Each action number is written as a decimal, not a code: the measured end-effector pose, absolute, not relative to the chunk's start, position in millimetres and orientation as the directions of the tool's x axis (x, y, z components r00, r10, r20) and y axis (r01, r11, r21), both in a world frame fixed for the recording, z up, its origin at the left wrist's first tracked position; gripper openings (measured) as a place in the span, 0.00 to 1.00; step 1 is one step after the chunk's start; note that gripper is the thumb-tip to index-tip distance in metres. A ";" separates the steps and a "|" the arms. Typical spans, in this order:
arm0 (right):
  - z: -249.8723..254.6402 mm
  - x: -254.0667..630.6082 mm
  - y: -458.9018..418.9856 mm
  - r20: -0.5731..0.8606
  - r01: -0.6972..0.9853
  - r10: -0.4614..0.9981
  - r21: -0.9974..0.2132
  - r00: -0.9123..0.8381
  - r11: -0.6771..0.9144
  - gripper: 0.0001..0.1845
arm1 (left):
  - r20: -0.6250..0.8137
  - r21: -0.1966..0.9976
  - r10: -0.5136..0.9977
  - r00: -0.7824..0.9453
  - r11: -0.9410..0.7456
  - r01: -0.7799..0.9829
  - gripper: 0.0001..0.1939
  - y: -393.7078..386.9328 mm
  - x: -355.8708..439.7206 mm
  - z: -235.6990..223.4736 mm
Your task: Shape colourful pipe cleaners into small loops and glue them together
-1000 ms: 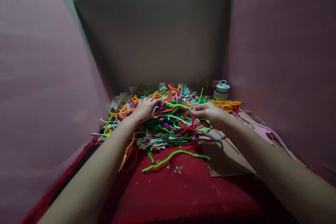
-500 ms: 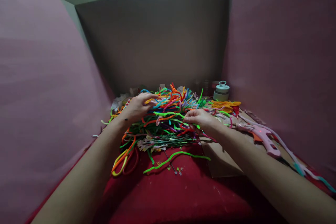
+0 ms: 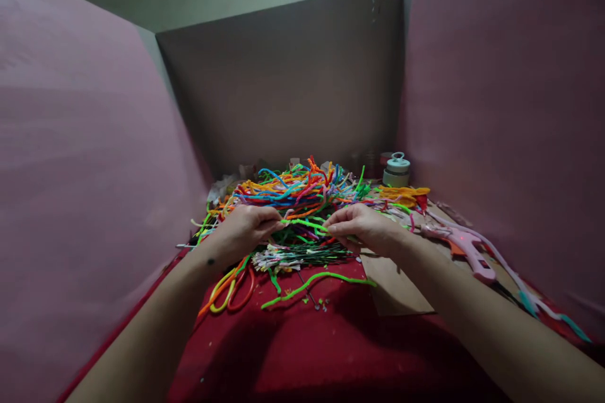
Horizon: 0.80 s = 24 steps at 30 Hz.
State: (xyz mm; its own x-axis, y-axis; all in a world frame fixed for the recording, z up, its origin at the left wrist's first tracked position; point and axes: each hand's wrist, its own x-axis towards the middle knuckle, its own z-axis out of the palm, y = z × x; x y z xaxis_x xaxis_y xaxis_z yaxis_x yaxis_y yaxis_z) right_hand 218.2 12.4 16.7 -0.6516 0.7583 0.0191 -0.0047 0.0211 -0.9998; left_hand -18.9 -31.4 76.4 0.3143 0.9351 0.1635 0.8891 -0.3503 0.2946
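Observation:
A bright green pipe cleaner stretches between my two hands, in front of the big heap. My left hand pinches its left end between thumb and fingers. With thumb and forefinger, my right hand grips it farther right. Behind my hands lies a tangled heap of many-coloured pipe cleaners. Just below them rests a bundle of thin stems with pale tips. Another green pipe cleaner lies loose on the red cloth.
At right lies a pink glue gun on its side, beside a pale cord. A brown cardboard sheet is under my right forearm. A pale green lidded jar stands at the back right. Pink panels rise on both sides.
My left hand has come down from the heap and closed on the left end of the green pipe cleaner. My right hand has moved slightly down, still holding it. The glue gun has come into view.

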 end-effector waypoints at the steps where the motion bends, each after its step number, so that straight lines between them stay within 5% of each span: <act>1: 15.5 220.1 12.5 -0.006 0.017 0.752 -1.000 -0.659 0.007 0.11 | 0.141 0.342 0.937 0.319 -0.349 0.873 0.14 -33.8 -24.1 76.5; 5: 10.9 222.1 13.7 0.002 -0.007 0.745 -1.000 -0.667 -0.004 0.09 | 0.043 0.468 0.936 0.349 -0.328 0.821 0.10 -44.4 -37.1 74.4; 11: 10.7 207.8 8.8 0.118 -0.257 0.792 -0.965 -0.599 -0.051 0.12 | 0.069 0.435 0.964 0.256 -0.260 0.862 0.11 -64.0 -46.7 78.2; 15: 4.7 196.1 3.5 0.088 -0.277 0.825 -0.957 -0.558 -0.085 0.14 | 0.333 0.499 0.937 -0.104 -0.082 0.863 0.13 -73.3 -80.1 89.5; 19: -12.2 184.0 2.4 0.074 -0.152 0.854 -0.988 -0.515 -0.006 0.14 | 0.559 0.487 0.705 -0.436 0.147 0.861 0.14 -73.7 -136.4 87.7; 21: -20.4 178.5 1.9 0.055 -0.068 0.872 -0.997 -0.486 0.026 0.15 | 0.500 0.454 0.639 -0.584 0.380 0.806 0.16 -70.6 -162.2 77.8; 24: -29.4 174.1 1.3 0.085 -0.021 0.895 -0.996 -0.437 0.084 0.14 | 0.394 0.440 0.629 -0.670 0.511 0.739 0.14 -62.9 -189.1 56.7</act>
